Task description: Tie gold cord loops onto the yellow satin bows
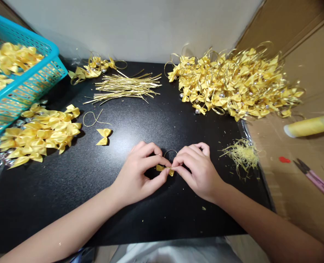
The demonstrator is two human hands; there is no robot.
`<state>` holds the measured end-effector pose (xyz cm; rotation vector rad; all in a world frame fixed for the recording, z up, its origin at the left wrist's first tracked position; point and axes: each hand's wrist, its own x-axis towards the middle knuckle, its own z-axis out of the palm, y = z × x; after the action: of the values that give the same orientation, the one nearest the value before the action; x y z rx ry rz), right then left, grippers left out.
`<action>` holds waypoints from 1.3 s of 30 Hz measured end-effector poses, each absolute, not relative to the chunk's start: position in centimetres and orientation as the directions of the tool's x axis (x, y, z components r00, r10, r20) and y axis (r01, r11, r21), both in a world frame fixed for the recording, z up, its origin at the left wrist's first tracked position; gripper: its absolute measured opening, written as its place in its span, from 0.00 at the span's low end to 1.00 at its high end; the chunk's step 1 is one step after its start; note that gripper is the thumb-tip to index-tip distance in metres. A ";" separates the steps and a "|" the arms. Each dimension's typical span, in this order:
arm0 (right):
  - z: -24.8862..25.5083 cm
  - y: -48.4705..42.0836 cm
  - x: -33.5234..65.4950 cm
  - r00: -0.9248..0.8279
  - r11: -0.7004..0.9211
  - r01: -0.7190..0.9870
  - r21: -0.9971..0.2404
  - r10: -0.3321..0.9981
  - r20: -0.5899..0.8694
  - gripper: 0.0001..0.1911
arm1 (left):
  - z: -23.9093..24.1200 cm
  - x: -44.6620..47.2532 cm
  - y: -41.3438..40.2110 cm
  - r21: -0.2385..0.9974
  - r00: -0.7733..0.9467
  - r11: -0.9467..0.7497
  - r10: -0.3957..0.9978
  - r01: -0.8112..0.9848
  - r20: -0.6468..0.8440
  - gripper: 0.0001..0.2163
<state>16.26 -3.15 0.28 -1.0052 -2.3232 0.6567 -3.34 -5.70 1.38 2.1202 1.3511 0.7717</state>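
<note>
Near the front middle of the black table, my left hand (147, 168) pinches a small yellow ribbon bow (159, 168) between thumb and fingertips. My right hand (196, 168) meets it from the right, thumb and forefinger closed on the gold cord (170, 151) at the bow. A thin loop of that cord arches up between the two hands. Fingertips hide the middle of the bow, where cord and ribbon meet. Left of my hands lie a single loose yellow bow (104, 136) and a curled gold cord (93, 119).
A turquoise basket (48, 73) of yellow bows stands at left, beside a pile of bows (45, 128). Straight gold cords (126, 87) lie at the back. Looped bows with bells (233, 84) are heaped back right. Trimmings (241, 157), pink-handled snips (317, 180) and a yellow roll (311, 125) lie right.
</note>
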 end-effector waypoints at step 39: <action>0.3 -2.9 15.9 -0.576 0.592 0.528 -0.609 0.777 0.256 0.08 | 2.0 -3.8 -4.7 0.751 0.361 -0.310 0.927 0.583 0.102 0.05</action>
<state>15.93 -2.89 0.33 -1.0358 -2.3165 0.6541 -3.82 -4.68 2.03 2.0073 1.3051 0.7174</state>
